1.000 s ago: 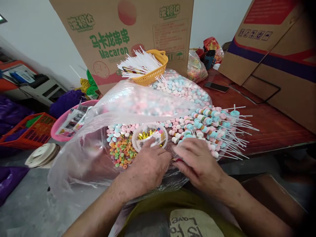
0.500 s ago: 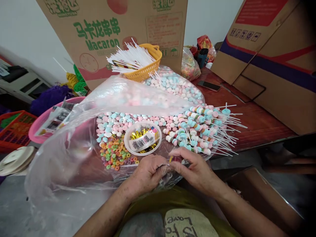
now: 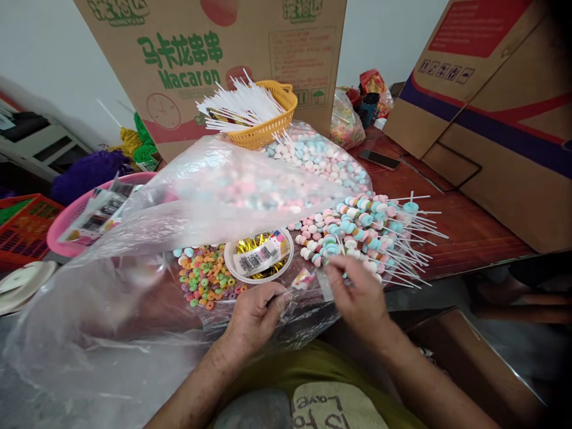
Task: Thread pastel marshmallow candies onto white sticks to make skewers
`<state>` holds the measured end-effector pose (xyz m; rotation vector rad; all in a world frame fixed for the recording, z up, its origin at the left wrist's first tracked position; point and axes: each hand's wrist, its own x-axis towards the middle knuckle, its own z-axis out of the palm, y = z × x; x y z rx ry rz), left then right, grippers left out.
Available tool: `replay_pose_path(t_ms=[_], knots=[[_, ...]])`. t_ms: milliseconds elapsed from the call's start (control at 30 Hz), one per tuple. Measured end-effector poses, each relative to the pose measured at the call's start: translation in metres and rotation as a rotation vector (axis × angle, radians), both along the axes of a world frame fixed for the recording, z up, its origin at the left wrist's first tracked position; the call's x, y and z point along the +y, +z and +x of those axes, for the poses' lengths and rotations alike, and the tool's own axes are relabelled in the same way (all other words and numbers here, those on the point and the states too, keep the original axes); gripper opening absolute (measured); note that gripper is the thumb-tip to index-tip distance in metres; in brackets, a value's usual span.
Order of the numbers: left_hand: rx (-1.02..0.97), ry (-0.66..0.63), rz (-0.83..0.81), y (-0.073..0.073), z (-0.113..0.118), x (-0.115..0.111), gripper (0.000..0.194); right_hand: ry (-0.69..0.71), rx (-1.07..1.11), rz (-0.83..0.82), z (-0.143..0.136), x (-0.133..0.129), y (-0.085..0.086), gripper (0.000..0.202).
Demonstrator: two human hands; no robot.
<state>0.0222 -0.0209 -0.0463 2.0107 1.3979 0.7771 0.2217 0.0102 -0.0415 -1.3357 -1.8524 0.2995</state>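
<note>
Low in front of me, my left hand (image 3: pixel 259 313) is closed in a pinch on a small clear plastic bag with a colourful print (image 3: pixel 304 279). My right hand (image 3: pixel 357 292) has its fingers curled together, a little apart from the left, beside a translucent strip; what it pinches is unclear. Just beyond my right fingers lie skewers of pastel candies (image 3: pixel 361 229) on white sticks. A white bowl (image 3: pixel 229 262) beyond my left hand holds gold twist ties and a printed label packet (image 3: pixel 261 255). Colourful ring candies (image 3: pixel 208 277) are heaped left of it.
A large clear plastic bag (image 3: pixel 147 268) of pastel candies (image 3: pixel 317 152) spreads over the red table. A yellow basket (image 3: pixel 261 136) of white sticks sits behind. Cardboard boxes (image 3: pixel 241 36) stand at the back and right; a pink basket (image 3: pixel 58 238) is left, a phone (image 3: pixel 379 159) right.
My hands have moved apart, the left one to the left and the right one to the right. The plastic bag's sheet has lifted over some loose candies. The small printed bag now shows between the hands.
</note>
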Motion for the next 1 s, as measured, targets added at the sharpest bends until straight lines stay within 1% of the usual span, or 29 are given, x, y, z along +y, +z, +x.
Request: replay_pose_path(t_ms=[33,67,133,167,200,267,300,367,400,433,500,533,567,633,700,800,867,933,1000], knots=[[0.023,0.002,0.024,0.002,-0.003,0.000,0.027,-0.077,-0.122,-0.023,0.006,0.012,0.003,0.020],[0.045,-0.001,0.047,0.003,-0.006,0.001,0.030,-0.153,-0.281,-0.092,0.012,0.025,0.005,0.025],[0.070,-0.021,0.107,0.003,-0.012,0.002,0.034,-0.212,-0.603,-0.375,0.020,0.052,0.005,0.031],[0.075,-0.031,0.142,0.002,-0.016,0.002,0.034,-0.211,-0.673,-0.458,0.022,0.064,0.004,0.029],[0.079,-0.042,0.175,0.001,-0.019,0.002,0.033,-0.201,-0.719,-0.525,0.024,0.074,0.003,0.026],[0.083,-0.079,0.241,0.000,-0.027,0.003,0.029,-0.187,-0.729,-0.557,0.030,0.085,0.003,0.019],[0.080,-0.101,0.283,0.000,-0.032,0.003,0.026,-0.189,-0.733,-0.559,0.035,0.086,0.006,0.018],[0.084,-0.134,0.393,0.001,-0.039,0.004,0.023,-0.204,-0.741,-0.537,0.049,0.078,0.014,0.020],[0.100,-0.145,0.448,0.003,-0.042,0.004,0.022,-0.204,-0.704,-0.503,0.058,0.072,0.019,0.020],[0.130,-0.154,0.487,0.005,-0.044,0.006,0.022,-0.191,-0.622,-0.456,0.067,0.064,0.024,0.020],[0.203,-0.189,0.511,0.009,-0.046,0.009,0.023,-0.101,-0.249,-0.350,0.079,0.046,0.029,0.020],[0.229,-0.218,0.500,0.010,-0.045,0.011,0.024,-0.031,-0.043,-0.336,0.080,0.038,0.029,0.021],[0.238,-0.247,0.484,0.011,-0.043,0.014,0.025,0.044,0.147,-0.350,0.078,0.029,0.027,0.022],[0.210,-0.277,0.453,0.009,-0.037,0.017,0.026,0.171,0.416,-0.453,0.064,0.017,0.019,0.022],[0.170,-0.272,0.407,0.007,-0.030,0.019,0.025,0.210,0.629,-0.517,0.044,0.010,0.007,0.021],[0.174,-0.281,0.323,0.007,-0.022,0.018,0.024,0.266,0.864,-0.607,0.014,0.008,-0.006,0.023],[0.222,-0.314,0.283,0.009,-0.018,0.016,0.024,0.292,0.969,-0.686,-0.001,0.006,-0.010,0.027],[0.275,-0.334,0.281,0.011,-0.017,0.014,0.025,0.320,1.021,-0.776,-0.012,0.005,-0.011,0.034],[0.315,-0.339,0.295,0.011,-0.018,0.014,0.026,0.370,1.024,-0.855,-0.019,0.004,-0.012,0.039]])
